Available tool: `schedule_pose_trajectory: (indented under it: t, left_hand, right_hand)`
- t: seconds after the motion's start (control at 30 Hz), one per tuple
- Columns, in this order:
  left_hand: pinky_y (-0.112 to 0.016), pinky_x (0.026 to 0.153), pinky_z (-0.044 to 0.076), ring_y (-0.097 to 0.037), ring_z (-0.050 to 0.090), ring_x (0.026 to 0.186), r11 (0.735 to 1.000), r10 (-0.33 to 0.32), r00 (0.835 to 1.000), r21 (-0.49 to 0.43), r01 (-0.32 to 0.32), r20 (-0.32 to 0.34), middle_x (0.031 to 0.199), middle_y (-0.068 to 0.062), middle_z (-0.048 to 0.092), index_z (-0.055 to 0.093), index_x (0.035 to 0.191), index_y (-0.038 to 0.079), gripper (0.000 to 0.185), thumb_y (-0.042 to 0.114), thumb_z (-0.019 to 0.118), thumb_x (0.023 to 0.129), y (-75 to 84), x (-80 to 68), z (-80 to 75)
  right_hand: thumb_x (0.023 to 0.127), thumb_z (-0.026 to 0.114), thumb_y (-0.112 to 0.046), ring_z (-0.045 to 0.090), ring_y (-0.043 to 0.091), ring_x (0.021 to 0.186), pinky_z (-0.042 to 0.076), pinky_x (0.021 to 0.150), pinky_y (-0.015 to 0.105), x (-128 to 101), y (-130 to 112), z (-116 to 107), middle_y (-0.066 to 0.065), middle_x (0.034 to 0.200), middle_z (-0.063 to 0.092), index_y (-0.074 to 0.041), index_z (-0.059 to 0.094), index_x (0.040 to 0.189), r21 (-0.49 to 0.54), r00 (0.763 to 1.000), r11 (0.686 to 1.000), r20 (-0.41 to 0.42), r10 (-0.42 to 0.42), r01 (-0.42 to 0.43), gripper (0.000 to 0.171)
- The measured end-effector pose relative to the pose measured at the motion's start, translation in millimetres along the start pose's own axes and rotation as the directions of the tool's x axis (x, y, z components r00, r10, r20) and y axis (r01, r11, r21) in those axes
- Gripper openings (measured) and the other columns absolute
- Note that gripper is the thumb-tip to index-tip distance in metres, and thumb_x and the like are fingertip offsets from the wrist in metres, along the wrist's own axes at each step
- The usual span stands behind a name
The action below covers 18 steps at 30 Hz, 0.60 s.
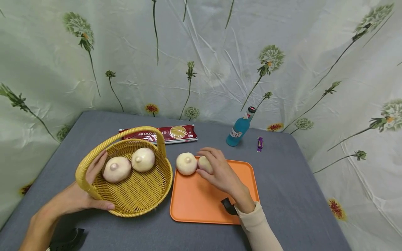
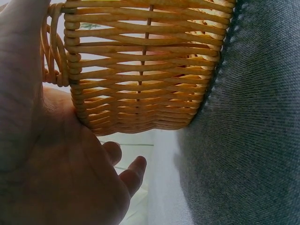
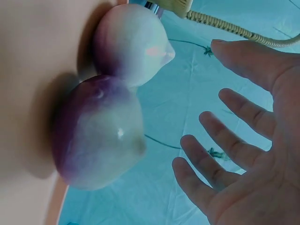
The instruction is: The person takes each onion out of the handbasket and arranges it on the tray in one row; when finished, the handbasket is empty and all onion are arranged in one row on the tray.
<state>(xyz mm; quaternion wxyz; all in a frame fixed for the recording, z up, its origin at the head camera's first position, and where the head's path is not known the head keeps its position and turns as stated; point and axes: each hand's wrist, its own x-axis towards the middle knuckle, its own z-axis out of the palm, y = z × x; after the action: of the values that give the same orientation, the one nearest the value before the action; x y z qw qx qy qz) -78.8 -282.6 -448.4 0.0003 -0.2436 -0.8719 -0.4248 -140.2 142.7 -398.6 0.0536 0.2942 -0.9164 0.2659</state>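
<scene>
Head: high at the table's (image 1: 298, 195) near edge, facing forward and down.
Left wrist: low, close against the basket's (image 2: 145, 70) wall.
Right wrist: close beside two pale buns (image 3: 101, 140) on the tray (image 3: 33, 65).
Shared: basket, buns and tray also appear in head view.

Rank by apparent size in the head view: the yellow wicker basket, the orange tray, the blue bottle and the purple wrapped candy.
Largest to smallest:
1. Yellow wicker basket and flat orange plastic tray: look about alike, too close to rank.
2. Blue bottle with a red cap; it stands farther back, so it may look smaller.
3. Small purple wrapped candy.
</scene>
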Motion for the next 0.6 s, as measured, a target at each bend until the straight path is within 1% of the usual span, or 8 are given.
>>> schedule_pose_trajectory:
  t: [0.13,0.33,0.43,0.6]
  left_hand:
    - [0.001,0.102,0.002,0.005,-0.011,0.146,1.0,-0.003,1.0,-0.011,0.003,0.001,0.166,-0.011,-0.015,-0.009,0.161,0.011,0.153,0.014,0.099,0.053,-0.2,-0.4,-0.4]
    - [0.001,0.101,0.001,0.006,-0.011,0.145,1.0,-0.007,1.0,-0.009,0.007,0.001,0.166,-0.014,-0.014,-0.01,0.161,0.011,0.153,0.014,0.099,0.053,-0.4,-1.0,-0.3]
    - [0.001,0.101,0.002,0.007,-0.012,0.145,1.0,-0.018,1.0,-0.013,0.018,0.005,0.166,-0.013,-0.015,-0.01,0.161,0.012,0.153,0.014,0.099,0.054,-0.6,-1.2,0.0]
    - [0.001,0.1,0.002,0.007,-0.013,0.144,0.999,-0.038,0.999,-0.019,0.038,0.008,0.167,-0.01,-0.015,-0.01,0.161,0.013,0.151,0.015,0.098,0.055,-0.6,-1.8,-0.7]
  right_hand:
    - [0.09,0.077,-0.024,0.046,0.028,0.128,0.043,0.105,0.049,4,-4,1,0.007,0.139,0.054,-0.012,0.061,0.132,0.002,0.999,0.999,0.025,-0.036,0.036,0.046]
    - [0.09,0.076,-0.022,0.045,0.029,0.13,0.042,0.107,0.048,9,-12,3,0.008,0.139,0.053,-0.009,0.061,0.131,0.005,0.991,0.993,0.063,-0.116,0.116,0.045]
    - [0.09,0.076,-0.022,0.045,0.028,0.131,0.041,0.108,0.047,12,-15,4,0.008,0.139,0.054,-0.01,0.061,0.13,0.006,0.989,0.991,0.072,-0.132,0.132,0.044]
    - [0.091,0.076,-0.024,0.044,0.024,0.132,0.041,0.109,0.044,17,-22,6,0.005,0.142,0.052,-0.012,0.06,0.133,0.007,0.985,0.99,0.098,-0.143,0.143,0.047]
